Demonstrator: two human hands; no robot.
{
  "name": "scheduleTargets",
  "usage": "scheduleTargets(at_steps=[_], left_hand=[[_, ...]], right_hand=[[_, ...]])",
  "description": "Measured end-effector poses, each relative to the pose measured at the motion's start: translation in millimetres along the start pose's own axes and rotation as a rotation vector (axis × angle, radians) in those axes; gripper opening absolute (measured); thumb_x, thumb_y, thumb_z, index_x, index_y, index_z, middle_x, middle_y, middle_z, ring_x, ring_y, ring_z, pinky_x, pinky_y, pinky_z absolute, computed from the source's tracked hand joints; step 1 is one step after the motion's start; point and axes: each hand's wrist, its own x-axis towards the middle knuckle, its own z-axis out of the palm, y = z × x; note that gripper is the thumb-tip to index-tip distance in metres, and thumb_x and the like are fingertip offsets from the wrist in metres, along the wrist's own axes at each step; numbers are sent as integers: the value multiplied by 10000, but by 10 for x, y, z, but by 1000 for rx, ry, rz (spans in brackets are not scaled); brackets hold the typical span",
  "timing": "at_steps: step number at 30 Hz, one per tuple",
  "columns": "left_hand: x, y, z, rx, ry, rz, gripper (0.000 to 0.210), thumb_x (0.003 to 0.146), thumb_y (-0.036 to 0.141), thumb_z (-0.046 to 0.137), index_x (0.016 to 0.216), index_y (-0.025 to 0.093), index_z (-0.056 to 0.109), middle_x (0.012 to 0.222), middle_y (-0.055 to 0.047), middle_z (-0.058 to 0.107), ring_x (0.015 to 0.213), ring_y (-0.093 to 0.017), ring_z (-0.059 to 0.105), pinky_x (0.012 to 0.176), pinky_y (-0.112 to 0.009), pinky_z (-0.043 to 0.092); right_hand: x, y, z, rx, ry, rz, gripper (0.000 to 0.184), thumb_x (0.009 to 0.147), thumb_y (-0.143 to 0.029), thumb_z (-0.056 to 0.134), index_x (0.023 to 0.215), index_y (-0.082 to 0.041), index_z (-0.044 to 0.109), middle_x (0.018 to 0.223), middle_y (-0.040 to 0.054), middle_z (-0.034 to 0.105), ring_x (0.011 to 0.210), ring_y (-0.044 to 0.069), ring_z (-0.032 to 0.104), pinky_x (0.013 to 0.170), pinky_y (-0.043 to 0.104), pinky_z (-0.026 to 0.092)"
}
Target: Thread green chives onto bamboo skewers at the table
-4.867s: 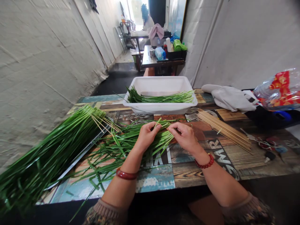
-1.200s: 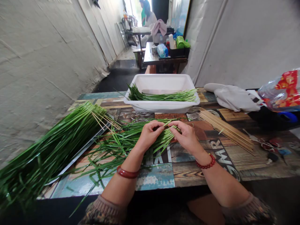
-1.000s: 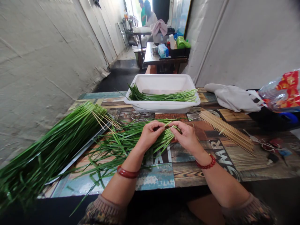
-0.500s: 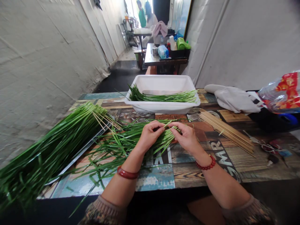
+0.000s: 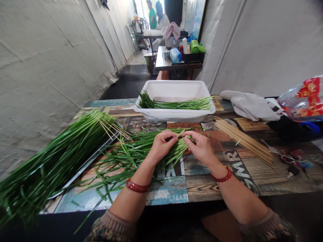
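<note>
Head view. Left hand (image 5: 163, 143): grip pinched, thumb against forefinger, on a single pale green stalk (image 5: 180, 133). Right hand (image 5: 199, 144): fingertips drawn close at the same stalk; grip closed on it or merely touching, cannot tell. On left forearm, red bangle (image 5: 137, 186); on right wrist, beaded bracelet (image 5: 222, 175).

Under and around both hands: loose leaves (image 5: 133, 144), long, green, pale ends to the right, spread over patchwork-patterned surface (image 5: 202, 191). To the left: large sheaf (image 5: 60, 151), laid slantwise on metal tray (image 5: 83, 170), with a few thin sticks (image 5: 119, 130) at the pale end. Beyond the hands: white tub (image 5: 174, 116), with smaller batch of leaves (image 5: 176, 105) inside. To the right: bundle of wooden skewers (image 5: 243, 143), lying slantwise; scissors (image 5: 277, 152), just beside; farther back, grey cap (image 5: 249, 106) and clear bag (image 5: 305, 97), printed in red.

In the background: second table (image 5: 161, 62), with tissue pack (image 5: 175, 55); two people, one in green (image 5: 152, 16), one in white (image 5: 163, 22).
</note>
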Motion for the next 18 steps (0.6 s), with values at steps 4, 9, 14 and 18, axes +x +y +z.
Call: scheduleTargets(at_steps=[4,9,14,18], left_hand=[[1,5,-1,-9,-10,-6,115,791,230,660,739,161,736,708,-26,626,691,-142,554,677,-256,415],[0,-18,-6,-30,-20,-29,126,787,239,664,731,151,736,708,-25,623,691,-139,550,670,-251,408],[0,-34,-2,-31,-33,-38,144,799,243,649,739,139,730,708,-26,627,692,-137,554,677,-249,408],[1,-33,4,-30,-19,-35,135,792,234,652,725,138,720,706,-24,627,694,-137,557,685,-249,412]], right_hand=[[4,-6,-2,-19,0,5,187,895,-296,545,986,-210,684,900,49,731,783,202,704,662,289,560],[3,-11,6,-9,-12,18,176,892,-293,548,980,-195,666,922,58,725,752,188,690,644,277,542],[5,-9,12,3,24,-6,393,881,-259,569,1268,-193,550,920,42,714,743,171,670,703,288,532],[8,2,4,-32,-5,-108,376,903,-227,525,1276,-227,563,1118,54,698,902,176,669,841,303,509]])
